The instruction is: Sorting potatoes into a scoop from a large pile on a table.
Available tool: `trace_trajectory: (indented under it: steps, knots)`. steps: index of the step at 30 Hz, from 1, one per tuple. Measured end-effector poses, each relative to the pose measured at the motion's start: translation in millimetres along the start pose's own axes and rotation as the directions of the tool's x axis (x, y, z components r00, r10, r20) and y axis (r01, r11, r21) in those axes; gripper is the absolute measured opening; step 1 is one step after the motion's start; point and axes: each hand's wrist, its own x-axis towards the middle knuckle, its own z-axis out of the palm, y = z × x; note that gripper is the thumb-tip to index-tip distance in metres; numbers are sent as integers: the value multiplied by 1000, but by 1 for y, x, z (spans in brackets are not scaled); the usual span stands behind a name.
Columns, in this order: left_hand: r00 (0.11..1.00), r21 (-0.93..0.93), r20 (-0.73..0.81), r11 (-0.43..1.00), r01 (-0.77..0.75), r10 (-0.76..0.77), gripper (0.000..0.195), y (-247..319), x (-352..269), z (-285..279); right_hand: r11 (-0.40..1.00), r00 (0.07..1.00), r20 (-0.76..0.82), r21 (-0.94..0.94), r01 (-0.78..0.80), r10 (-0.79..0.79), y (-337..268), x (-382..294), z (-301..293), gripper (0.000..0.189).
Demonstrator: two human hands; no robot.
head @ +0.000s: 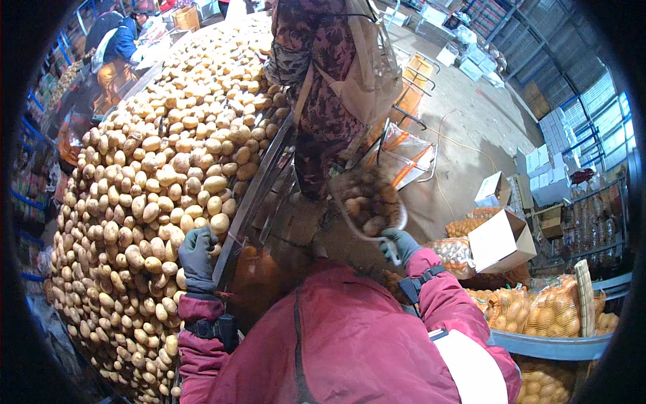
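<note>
A large heap of potatoes (146,202) fills the view on my left, held in by a metal edge rail (252,199). My left hand (198,252), in a grey-green glove, rests at the heap's near side beside the rail. Its fingers are curled next to a potato (220,223); whether they grip anything is hidden. My right hand (402,244), gloved alike, is shut on the pale handle of a basket-like container (404,217) with a white rim. Blurred brown potatoes (368,199) lie inside it, over the floor to the right of the heap.
A person in camouflage clothing (328,91) stands close ahead by the rail. Another person (121,45) sits beyond the heap. Right of me are an open white carton (502,242), net sacks of potatoes (552,308) and a blue-grey metal rail (550,344). A hand cart (416,83) stands farther off.
</note>
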Motion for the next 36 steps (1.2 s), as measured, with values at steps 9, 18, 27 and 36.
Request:
trace_trajectory:
  steps: [9,18,27,36]
  knots:
    - [992,117,-114,990,73,-60,26,1,-5,8,955,987,-49,251,159,-152,-121,52,-150,33]
    - [990,279,-142,960,30,10,24,19,-1,40,993,943,-314,13,121,-111,-261,141,-183,24]
    - [965,220,-262,975,36,24,18,46,23,91,998,867,-495,-14,67,-65,-265,175,-244,26]
    - [752,762,423,250,-597,505,22,2,60,30,927,901,-394,237,290,-181,-200,129,-210,24]
